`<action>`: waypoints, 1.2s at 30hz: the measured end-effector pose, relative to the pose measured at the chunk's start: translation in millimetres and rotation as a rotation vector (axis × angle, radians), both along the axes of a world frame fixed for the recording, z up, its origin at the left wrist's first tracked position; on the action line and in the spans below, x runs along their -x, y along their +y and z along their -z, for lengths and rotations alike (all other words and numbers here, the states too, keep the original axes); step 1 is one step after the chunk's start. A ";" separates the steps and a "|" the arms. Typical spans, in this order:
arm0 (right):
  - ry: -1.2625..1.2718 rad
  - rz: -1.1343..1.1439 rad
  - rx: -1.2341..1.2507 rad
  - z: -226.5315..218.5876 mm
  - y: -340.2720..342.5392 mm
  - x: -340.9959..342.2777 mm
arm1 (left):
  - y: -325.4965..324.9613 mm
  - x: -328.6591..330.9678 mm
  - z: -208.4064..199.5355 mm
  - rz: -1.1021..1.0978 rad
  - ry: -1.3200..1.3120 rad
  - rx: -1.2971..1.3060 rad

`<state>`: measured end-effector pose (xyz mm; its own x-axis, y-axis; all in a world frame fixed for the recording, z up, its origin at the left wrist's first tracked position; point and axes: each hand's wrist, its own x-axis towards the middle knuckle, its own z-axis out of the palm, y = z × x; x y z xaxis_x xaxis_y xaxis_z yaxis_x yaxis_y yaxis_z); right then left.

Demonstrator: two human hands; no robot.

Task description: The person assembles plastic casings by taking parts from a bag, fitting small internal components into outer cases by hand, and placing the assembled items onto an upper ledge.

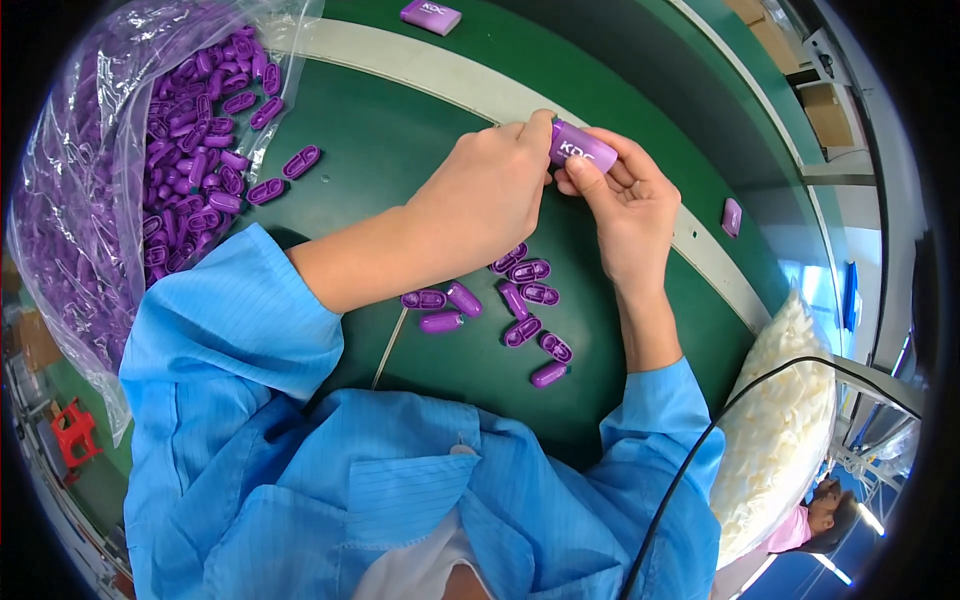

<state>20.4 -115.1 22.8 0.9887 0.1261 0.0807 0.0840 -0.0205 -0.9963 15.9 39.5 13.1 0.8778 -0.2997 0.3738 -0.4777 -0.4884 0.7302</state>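
A purple plastic case (590,147) with white print is held up over the far side of the green work surface. My right hand (637,205) grips its right end, thumb on the printed face. At the case's left end, the fingers of my left hand (480,190) are closed; they hide that end and any small part there. Below the hands lie several small purple oval plastic caps (522,331), some with the hollow side up. Another two loose caps (301,162) rest near the bag at the left.
A large clear plastic bag (95,190) full of purple caps stands open at the left. Purple cases lie on the green belt (560,50): one case (431,16) at the far side, another case (732,217) at the right. A bag of cream-coloured pieces (785,430) and a black cable (672,487) are at the right.
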 end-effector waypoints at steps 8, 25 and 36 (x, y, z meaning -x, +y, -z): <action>-0.088 0.083 0.168 14.5 -12.1 -27.9 | 0.1 -50.4 3.9 0.044 0.085 0.016; -0.111 0.507 1.024 -7.4 -151.7 -26.4 | 30.5 17.1 -15.8 0.188 0.039 -0.338; 0.348 -0.178 -0.074 -0.7 -24.5 -23.6 | 26.0 -8.0 -8.1 0.177 0.369 0.067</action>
